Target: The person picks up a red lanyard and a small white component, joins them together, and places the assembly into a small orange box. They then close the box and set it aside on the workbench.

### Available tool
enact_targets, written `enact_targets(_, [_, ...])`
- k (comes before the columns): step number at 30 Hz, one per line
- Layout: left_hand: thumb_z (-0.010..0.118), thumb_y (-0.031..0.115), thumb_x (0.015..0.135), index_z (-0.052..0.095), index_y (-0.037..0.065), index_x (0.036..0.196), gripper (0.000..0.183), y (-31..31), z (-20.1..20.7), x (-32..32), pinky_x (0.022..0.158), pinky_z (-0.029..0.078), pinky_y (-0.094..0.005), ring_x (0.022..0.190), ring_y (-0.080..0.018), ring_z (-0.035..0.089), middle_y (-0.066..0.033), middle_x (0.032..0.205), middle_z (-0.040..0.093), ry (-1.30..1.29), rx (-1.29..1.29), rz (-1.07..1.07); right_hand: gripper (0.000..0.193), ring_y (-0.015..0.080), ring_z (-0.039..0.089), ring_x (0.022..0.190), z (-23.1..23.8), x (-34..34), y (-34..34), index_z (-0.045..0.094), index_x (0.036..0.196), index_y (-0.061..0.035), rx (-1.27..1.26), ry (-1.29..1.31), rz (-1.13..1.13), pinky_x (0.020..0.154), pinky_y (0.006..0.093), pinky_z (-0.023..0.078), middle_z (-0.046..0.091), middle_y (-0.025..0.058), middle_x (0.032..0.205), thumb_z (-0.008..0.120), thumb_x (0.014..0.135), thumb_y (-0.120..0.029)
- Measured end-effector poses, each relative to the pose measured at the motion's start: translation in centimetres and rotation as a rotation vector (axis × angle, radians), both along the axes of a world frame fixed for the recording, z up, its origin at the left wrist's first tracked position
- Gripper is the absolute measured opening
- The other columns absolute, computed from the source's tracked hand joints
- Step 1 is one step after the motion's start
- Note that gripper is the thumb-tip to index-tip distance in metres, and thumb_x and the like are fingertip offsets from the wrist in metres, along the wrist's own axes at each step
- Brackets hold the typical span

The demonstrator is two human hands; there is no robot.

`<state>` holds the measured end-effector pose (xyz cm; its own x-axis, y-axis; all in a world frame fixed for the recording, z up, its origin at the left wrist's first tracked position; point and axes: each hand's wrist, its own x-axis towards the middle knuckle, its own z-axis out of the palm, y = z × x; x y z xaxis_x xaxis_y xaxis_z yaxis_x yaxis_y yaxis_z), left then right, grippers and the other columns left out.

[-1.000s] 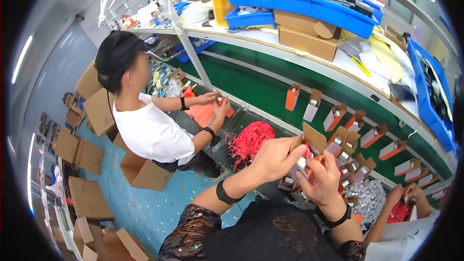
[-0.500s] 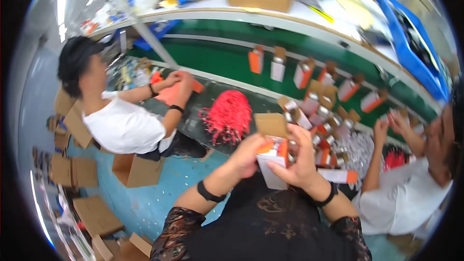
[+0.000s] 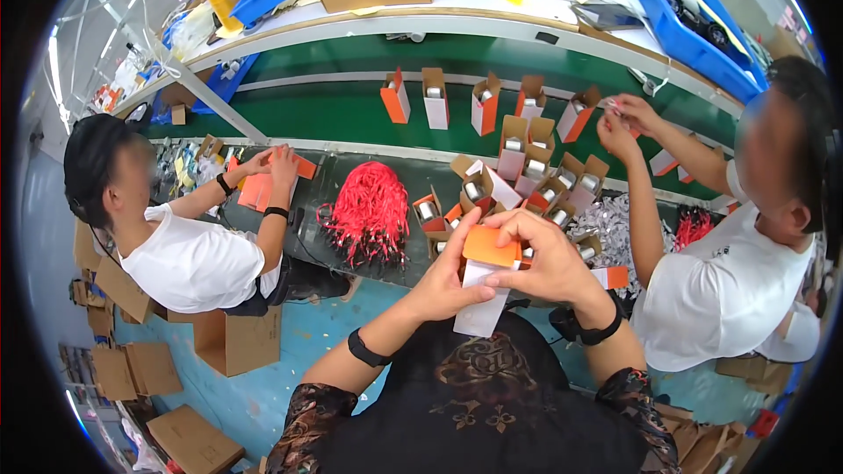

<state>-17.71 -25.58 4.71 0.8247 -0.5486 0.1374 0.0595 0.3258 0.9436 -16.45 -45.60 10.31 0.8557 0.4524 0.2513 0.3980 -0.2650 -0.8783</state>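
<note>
Between my two hands, just in front of my chest, is a small white and orange carton [image 3: 481, 300]. Its orange top flap lies folded down over the opening. My left hand [image 3: 452, 274] grips the carton's left side, thumb across the front. My right hand [image 3: 543, 256] wraps the right side, with fingers at the flap and the thumb on the front. Beyond my hands stand several open cartons [image 3: 514, 145] with silver-topped items inside. A heap of red and black strands [image 3: 367, 211] lies on the dark table to the left.
Several open cartons stand on the green conveyor [image 3: 334, 110]. Silver strips [image 3: 619, 226] are piled right of my hands. One co-worker [image 3: 206, 254] handles orange cartons at left; another [image 3: 720, 298] works at right. A shelf [image 3: 351, 25] overhangs the belt. Cardboard boxes [image 3: 237, 338] sit on the floor.
The carton's raised flap has come down over its opening, my right fingers now on it. My view has shifted right. The co-worker at right has raised both hands toward the belt.
</note>
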Motion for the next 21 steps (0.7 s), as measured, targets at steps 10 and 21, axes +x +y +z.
enact_targets(10, [0.068,0.009,0.087,0.021,0.004,0.150,0.079,0.6,0.2,-0.6,0.108,0.033,-0.0342,0.131,-0.0185,0.039,-0.0122,0.142,0.039,-0.064,0.121,0.100,0.031,0.0317,0.066,0.094,2.1,0.6,1.3,0.067,0.112,-0.0033,-0.198,-0.187,0.054,0.082,0.0372,0.052,0.068,0.0153,0.106,0.067,0.082,-0.011])
enact_targets(21, [0.069,0.012,0.086,0.018,0.005,0.152,0.083,1.3,0.1,-1.4,0.109,0.032,-0.0338,0.132,-0.0198,0.037,-0.0151,0.147,0.033,-0.026,0.059,0.142,0.025,0.0147,0.067,0.094,1.5,1.6,2.1,0.068,0.111,0.0008,0.030,0.270,0.061,0.083,0.0271,0.051,0.071,0.0128,0.106,0.065,0.087,-0.006])
